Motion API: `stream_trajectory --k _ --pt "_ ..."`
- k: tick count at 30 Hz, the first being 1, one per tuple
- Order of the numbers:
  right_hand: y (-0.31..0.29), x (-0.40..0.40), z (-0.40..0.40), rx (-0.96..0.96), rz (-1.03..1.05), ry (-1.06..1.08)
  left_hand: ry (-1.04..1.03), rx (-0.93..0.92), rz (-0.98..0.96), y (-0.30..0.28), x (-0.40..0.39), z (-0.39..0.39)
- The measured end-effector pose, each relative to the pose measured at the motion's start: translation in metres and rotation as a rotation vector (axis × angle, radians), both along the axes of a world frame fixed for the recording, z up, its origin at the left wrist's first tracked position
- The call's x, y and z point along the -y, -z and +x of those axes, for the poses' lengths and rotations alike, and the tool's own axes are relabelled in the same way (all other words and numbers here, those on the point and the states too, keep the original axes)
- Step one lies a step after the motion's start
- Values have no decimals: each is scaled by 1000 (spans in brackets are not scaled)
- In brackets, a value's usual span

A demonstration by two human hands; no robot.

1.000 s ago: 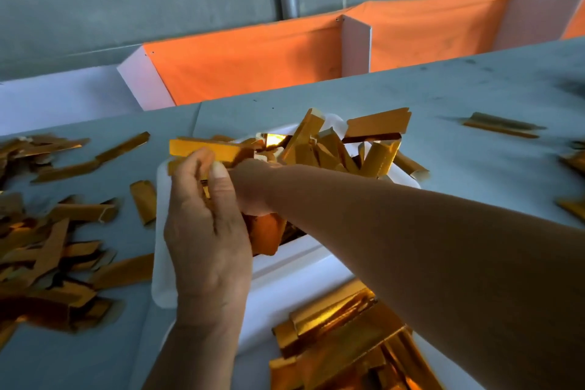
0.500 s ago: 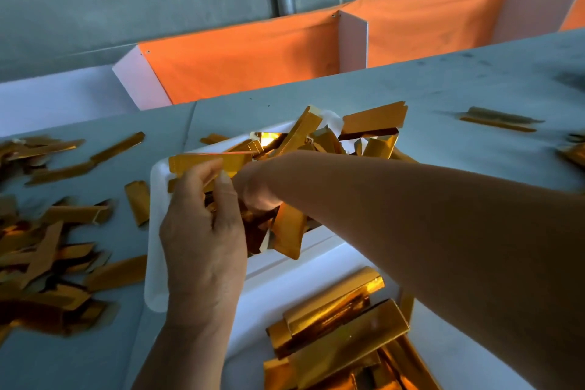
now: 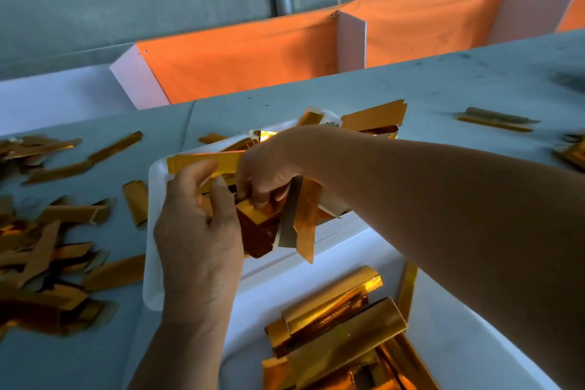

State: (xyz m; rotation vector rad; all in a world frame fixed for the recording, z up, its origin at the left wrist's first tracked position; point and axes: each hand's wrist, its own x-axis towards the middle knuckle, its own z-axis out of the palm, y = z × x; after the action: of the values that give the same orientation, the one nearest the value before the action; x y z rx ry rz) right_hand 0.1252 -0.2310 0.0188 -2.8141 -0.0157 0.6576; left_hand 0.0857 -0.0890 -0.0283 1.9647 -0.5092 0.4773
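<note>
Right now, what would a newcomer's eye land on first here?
The left hand and right hand grip a bunch of shiny gold foil strips over a white rectangular tray at the middle. A loose heap of gold strips lies on the left of the grey table, and a bright orange cloth hangs behind it.

Left hand [image 3: 200, 233] pinching, right hand [image 3: 269, 176] gripping, close together

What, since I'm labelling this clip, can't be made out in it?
Head view:
Fingertips of the right hand: buried in the gold strips it grips.
Palm of the left hand: turned away.
Floor of the white tray: covered by strips and hands.
Near gold pile: cut by bottom edge.
Scattered pile at left: blurred.
</note>
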Motion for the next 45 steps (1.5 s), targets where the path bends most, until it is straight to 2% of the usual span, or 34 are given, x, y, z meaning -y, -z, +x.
stream_trajectory --k 3,5,10,16,22,25,27,30,32,37,39,41,43,45 --pt "-6 8 -2 75 -8 39 0 15 23 2 0 2" --pt "-8 13 -4 106 60 72 -9 22 36 0 0 1" --pt "-12 13 -11 159 443 255 -13 7 -4 0 -1 1" --pt "-12 16 -15 272 769 406 32 -28 -78 -1 0 0" --pt "-13 14 -14 428 1129 486 114 101 97 -6 0 -5" --pt "-15 14 -12 454 1332 499 255 52 296 -6 4 -9" --pt "-15 15 -12 456 1354 491 326 52 455 -2 6 -10" --pt "-14 16 -13 538 1110 496 327 55 544 4 6 -7" --pt "-14 16 -15 545 1031 481 284 6 520 5 6 -5" --pt "-20 22 -33 588 1338 465 204 -20 426 4 4 -5" --pt "-22 21 -42 720 1202 463 189 16 362 3 4 -5" --pt "-24 17 -54 805 1127 430 201 8 209 0 4 -6" --pt "-24 13 -68 778 1269 424 254 -20 30 -3 5 -7" --pt "-20 9 -82 640 1505 445 359 -60 -107 -6 4 -9"
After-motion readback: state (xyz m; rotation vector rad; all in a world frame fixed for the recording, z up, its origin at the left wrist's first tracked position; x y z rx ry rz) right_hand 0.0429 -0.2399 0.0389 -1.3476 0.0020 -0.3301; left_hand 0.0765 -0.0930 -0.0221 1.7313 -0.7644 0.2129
